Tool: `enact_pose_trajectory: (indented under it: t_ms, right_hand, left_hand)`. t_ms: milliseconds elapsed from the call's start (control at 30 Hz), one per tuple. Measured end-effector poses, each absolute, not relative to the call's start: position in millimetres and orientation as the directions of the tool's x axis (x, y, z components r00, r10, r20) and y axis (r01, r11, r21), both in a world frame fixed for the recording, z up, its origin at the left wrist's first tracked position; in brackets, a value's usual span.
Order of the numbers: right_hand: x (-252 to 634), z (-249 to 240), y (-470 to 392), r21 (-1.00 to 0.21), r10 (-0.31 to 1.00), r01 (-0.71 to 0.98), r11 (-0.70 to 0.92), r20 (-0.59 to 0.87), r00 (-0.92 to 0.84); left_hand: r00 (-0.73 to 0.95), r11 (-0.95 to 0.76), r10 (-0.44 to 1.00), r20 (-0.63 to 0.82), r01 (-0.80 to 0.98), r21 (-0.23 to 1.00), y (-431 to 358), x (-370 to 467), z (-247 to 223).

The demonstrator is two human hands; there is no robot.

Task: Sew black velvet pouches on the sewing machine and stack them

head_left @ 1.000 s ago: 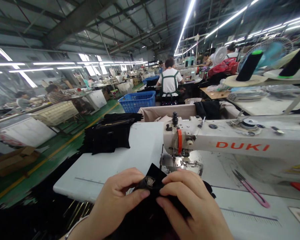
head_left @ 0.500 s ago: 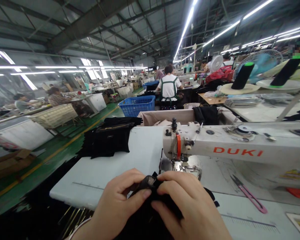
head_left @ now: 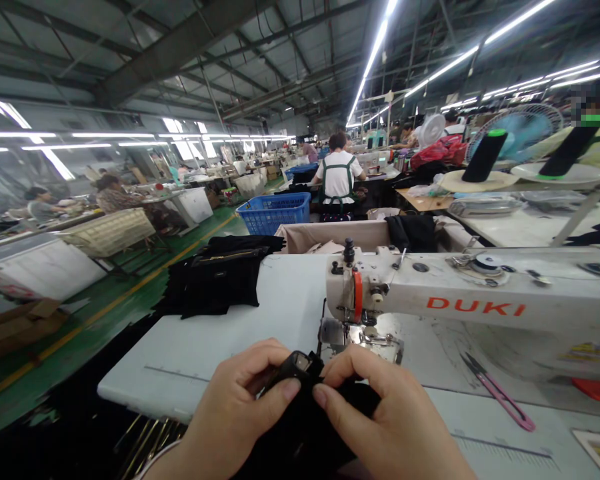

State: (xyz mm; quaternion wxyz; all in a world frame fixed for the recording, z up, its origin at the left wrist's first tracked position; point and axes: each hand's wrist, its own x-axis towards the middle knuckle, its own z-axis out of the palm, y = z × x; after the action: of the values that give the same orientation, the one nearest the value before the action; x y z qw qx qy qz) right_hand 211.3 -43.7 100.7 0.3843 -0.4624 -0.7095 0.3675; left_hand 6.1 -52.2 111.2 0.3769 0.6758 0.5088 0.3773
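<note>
Both hands hold a black fabric piece [head_left: 305, 427] low in front of the sewing machine [head_left: 460, 293]. My left hand [head_left: 245, 393] pinches its upper left edge, where a rolled black end with a small pale patch sticks up between thumb and fingers. Close beside it, my right hand [head_left: 380, 400] grips the cloth between thumb and forefinger. The machine's needle and presser foot area [head_left: 360, 330] lies just beyond the fingertips. Much of the fabric is dark and hidden beneath the hands.
Black cloth pieces with a zipper [head_left: 220, 273] are stacked at the table's far left. Pink-handled thread snips [head_left: 500, 393] lie on the right. Behind the machine are a fabric-lined bin [head_left: 350, 233], a blue basket [head_left: 275, 210] and a seated co-worker [head_left: 337, 173].
My right hand has shifted slightly right, its thumb rising to pinch the fabric against the forefinger. The left hand stays nearly in place, still holding the rolled end.
</note>
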Motion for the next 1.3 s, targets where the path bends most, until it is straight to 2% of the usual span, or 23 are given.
enact_pose_trajectory:
  t_ms: [133, 400, 533, 633, 733, 833, 1067, 1300]
  right_hand:
    - [210.1, 102.5, -46.5, -0.880, 0.953, 0.392, 0.267, 0.180, -0.245]
    - [210.0, 107.1, -48.0, -0.902, 0.948, 0.361, 0.237, 0.133, -0.291]
    - [210.8, 103.7, -48.6, -0.906, 0.945, 0.344, 0.248, 0.148, -0.290]
    - [212.0, 100.2, -47.7, -0.901, 0.941, 0.343, 0.264, 0.164, -0.295]
    - [213.8, 96.9, -45.8, -0.903, 0.937, 0.333, 0.272, 0.170, -0.305]
    - [215.0, 93.9, -44.6, -0.914, 0.933, 0.311, 0.261, 0.156, -0.325]
    - [209.2, 87.7, -47.0, -0.914, 0.945, 0.333, 0.231, 0.129, -0.301]
    - [206.0, 81.2, -40.6, -0.865, 0.892, 0.320, 0.386, 0.262, -0.368]
  left_hand:
    - [0.202, -0.180, 0.973, 0.112, 0.362, 0.914, -52.4, 6.3, 110.2]
    - [0.147, -0.121, 0.986, 0.080, 0.303, 0.945, -54.3, 10.0, 112.5]
    - [0.156, -0.068, 0.987, 0.043, 0.158, 0.985, -54.0, 6.5, 106.3]
    - [0.171, 0.039, 0.985, -0.039, 0.007, 0.999, -52.9, 3.4, 104.1]
    - [0.233, 0.188, 0.960, -0.154, -0.133, 0.973, -49.7, 1.4, 105.6]
    - [0.273, 0.260, 0.941, -0.201, -0.203, 0.944, -46.2, 0.0, 106.5]
    - [0.225, 0.227, 0.958, -0.177, -0.220, 0.949, -47.4, -0.5, 99.3]
    - [0.186, 0.200, 0.968, -0.170, -0.159, 0.967, -52.2, 6.3, 98.0]
